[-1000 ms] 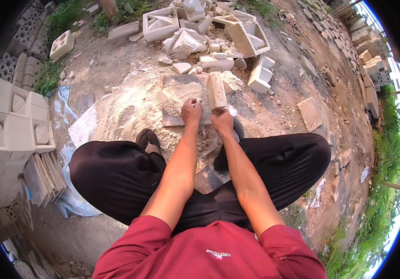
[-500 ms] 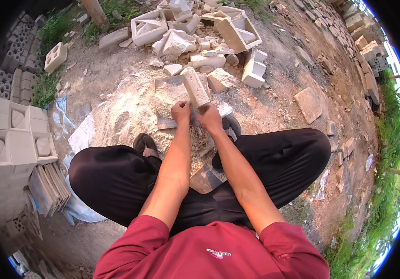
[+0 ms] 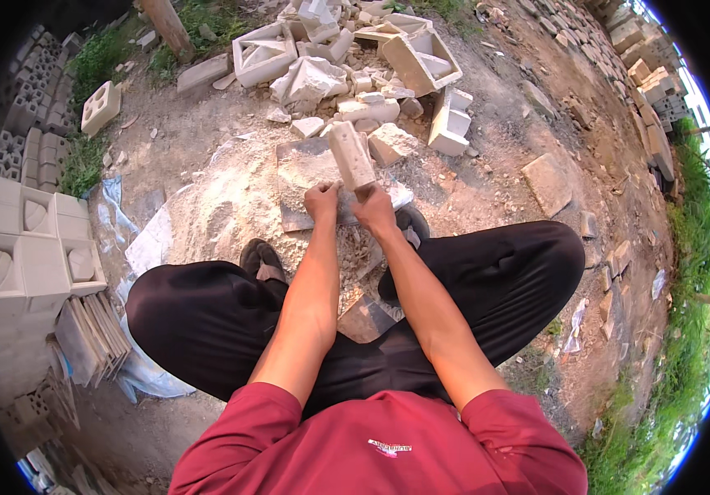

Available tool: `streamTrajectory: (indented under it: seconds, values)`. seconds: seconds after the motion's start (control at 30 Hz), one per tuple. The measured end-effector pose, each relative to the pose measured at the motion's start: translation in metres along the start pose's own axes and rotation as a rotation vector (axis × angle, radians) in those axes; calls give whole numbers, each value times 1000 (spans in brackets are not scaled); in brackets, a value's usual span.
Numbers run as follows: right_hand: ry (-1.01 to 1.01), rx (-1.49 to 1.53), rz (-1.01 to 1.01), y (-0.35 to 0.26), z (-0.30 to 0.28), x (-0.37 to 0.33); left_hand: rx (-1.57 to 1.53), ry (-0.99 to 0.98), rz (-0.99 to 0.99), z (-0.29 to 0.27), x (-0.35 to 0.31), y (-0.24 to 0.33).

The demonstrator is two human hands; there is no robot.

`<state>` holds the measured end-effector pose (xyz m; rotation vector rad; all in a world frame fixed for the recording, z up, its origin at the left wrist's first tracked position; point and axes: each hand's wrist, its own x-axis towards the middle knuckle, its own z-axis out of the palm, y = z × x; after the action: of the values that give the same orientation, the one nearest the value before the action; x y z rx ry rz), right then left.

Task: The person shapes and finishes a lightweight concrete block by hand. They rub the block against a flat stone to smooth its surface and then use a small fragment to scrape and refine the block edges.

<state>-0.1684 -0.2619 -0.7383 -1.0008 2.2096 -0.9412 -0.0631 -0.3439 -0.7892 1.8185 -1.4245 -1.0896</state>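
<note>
My right hand (image 3: 374, 206) is closed round the short handle of a blocky, dust-coated mallet (image 3: 352, 155). Its long pale head points away from me and leans a little left. Just left of it, my left hand (image 3: 322, 200) is closed, with the fingers curled in; what it holds, if anything, is too small to make out. Both hands are over the near part of a flat dark board (image 3: 293, 221) strewn with pale crumbs. Beside the board on the left spreads a heap of crushed pale stone (image 3: 215, 210).
Beyond the board rises a pile of broken blocks (image 3: 314, 78), with a hollow block (image 3: 423, 56) on its right. Stacked pale blocks (image 3: 0, 206) and leaning thin slabs (image 3: 91, 338) stand at left. A flat stone (image 3: 547, 183) lies at right. My feet flank the board's near side.
The mallet's head has dropped slightly and tilted a little more to the left. My hands have hardly moved; the whole view has shifted slightly.
</note>
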Motion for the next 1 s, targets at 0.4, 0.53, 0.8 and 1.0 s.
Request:
streamTrajectory:
  seconds: [0.4, 0.53, 0.8, 1.0]
  values:
    - [125, 144, -43, -21, -8, 11, -12, -35, -13, -8, -5, -2]
    - [-57, -101, 58, -7, -8, 3, 6, -64, -26, -9, -11, 11]
    - [-38, -68, 16, -26, -20, 4, -42, 31, 67, -12, -6, 8]
    - [30, 86, -44, -36, -9, -19, -5, 162, 152, -28, 6, -5]
